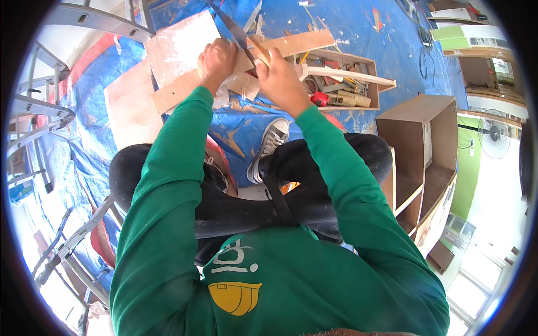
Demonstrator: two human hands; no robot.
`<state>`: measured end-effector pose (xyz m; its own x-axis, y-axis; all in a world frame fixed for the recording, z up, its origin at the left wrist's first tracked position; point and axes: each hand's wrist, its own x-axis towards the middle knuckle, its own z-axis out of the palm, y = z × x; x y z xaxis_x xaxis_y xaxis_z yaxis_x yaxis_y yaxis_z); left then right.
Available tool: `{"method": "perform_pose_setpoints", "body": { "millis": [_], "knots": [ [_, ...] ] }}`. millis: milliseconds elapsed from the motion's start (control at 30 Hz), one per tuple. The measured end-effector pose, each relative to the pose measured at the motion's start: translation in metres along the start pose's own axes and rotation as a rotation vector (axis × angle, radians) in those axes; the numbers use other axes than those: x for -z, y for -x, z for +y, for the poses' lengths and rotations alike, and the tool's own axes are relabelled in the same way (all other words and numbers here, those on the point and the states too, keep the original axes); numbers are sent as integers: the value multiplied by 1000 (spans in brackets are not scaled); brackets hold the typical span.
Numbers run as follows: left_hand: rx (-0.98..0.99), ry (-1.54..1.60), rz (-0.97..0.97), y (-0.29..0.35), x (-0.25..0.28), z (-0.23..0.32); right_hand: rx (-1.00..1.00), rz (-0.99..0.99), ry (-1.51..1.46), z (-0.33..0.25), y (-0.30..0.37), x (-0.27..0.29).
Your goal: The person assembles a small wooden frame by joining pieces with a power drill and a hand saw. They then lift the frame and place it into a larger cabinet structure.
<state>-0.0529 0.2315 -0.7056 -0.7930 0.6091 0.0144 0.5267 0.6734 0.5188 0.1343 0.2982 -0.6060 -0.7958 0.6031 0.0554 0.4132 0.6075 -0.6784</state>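
My left hand (218,60) is closed over a long narrow wooden board (300,42), which slants from lower left to upper right in front of me. Just to its right, my right hand (281,81) is wrapped round the handle of what looks like a handsaw. The saw's long dark blade (231,23) points away from me and crosses the board between my hands. Where the teeth meet the wood is too small to make out. Beneath the board lie a pale dusty panel (182,47) and a brown panel (133,106).
Right of the board sits a wooden toolbox (376,84) full of hand tools. Blue sheeting (364,33) with wood scraps covers the floor. A wooden cabinet (417,117) stands to my right, with a fan (494,133) beyond it. Metal ladders (98,19) are at the left.
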Motion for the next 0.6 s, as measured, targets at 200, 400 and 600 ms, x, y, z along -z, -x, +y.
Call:
{"method": "perform_pose_setpoints", "body": {
  "millis": [200, 400, 600],
  "knots": [
    [15, 6, 89, -3, -18, -27, -29, -139, 18, -56, 88, 81],
    [-24, -27, 43, 1, -13, -17, -156, -190, 18, -91, 172, 161],
    [17, 6, -36, -10, -8, -5, 61, 35, -3, 4, -4, -3]
  ]
}}
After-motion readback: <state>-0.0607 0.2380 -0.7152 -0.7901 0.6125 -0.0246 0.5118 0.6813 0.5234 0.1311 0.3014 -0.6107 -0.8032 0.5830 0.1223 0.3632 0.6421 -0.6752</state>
